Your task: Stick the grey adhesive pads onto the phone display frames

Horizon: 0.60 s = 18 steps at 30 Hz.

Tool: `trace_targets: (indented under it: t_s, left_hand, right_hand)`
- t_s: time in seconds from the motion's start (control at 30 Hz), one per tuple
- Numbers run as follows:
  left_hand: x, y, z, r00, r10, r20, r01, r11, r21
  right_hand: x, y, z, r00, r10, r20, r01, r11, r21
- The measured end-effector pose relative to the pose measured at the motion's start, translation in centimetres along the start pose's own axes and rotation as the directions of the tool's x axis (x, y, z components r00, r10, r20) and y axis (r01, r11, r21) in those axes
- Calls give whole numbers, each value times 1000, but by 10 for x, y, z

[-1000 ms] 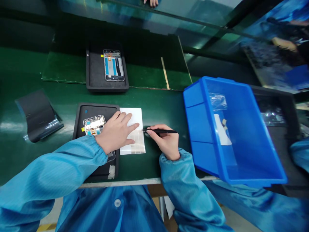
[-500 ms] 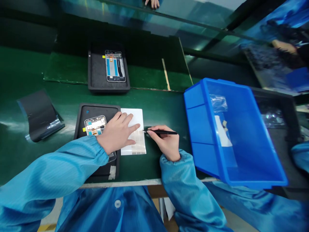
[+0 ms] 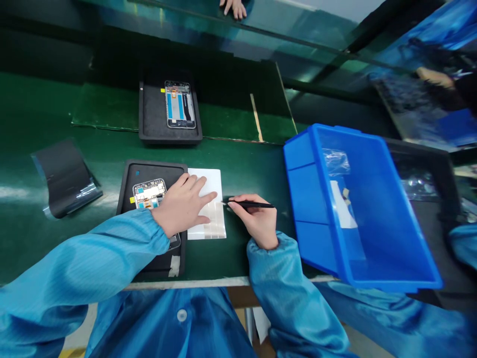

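My left hand (image 3: 182, 206) lies with fingers spread on a white sheet (image 3: 213, 179), whose lower part carries pale, shiny rectangular patches. My right hand (image 3: 261, 224) pinches black tweezers (image 3: 254, 204), their tip at the right edge of the sheet. Beneath my left hand and forearm, partly covered, is a black tray (image 3: 172, 171). An opened phone (image 3: 152, 190) with its circuit board exposed rests in that tray, its middle hidden by my left hand.
Farther back, a second black tray (image 3: 152, 117) holds another opened phone (image 3: 180, 105). A curled black film (image 3: 67, 174) lies at left. On the right stands a blue bin (image 3: 313, 199) with clear plastic and white scraps inside. Another person's hand (image 3: 234, 8) shows at the top.
The camera view has shifted very slightly. Both hands, the tweezers and the sheet keep practically the same places relative to one another.
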<state>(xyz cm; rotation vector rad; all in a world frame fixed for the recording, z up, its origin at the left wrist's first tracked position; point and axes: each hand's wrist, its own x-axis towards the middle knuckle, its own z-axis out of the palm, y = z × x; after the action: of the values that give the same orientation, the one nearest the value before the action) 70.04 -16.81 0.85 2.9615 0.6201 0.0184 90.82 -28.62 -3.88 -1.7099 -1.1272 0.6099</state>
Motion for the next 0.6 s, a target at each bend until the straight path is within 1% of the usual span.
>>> trace_targets:
  t_s: [0.33, 0.47, 0.6]
  left_hand:
    - [0, 0, -1, 1000, 1, 3, -1, 1000, -5]
    - [0, 0, 1, 1000, 1, -11, -1, 1000, -19]
    - [0, 0, 0, 1000, -1, -5, 1, 1000, -10]
  right_hand:
    - [0, -3, 1, 1000, -27, 8, 27, 1000, -16]
    - [0, -2, 1, 1000, -16, -6, 16, 1000, -20]
    - [-1, -1, 1, 1000, 6, -14, -6, 1000, 13]
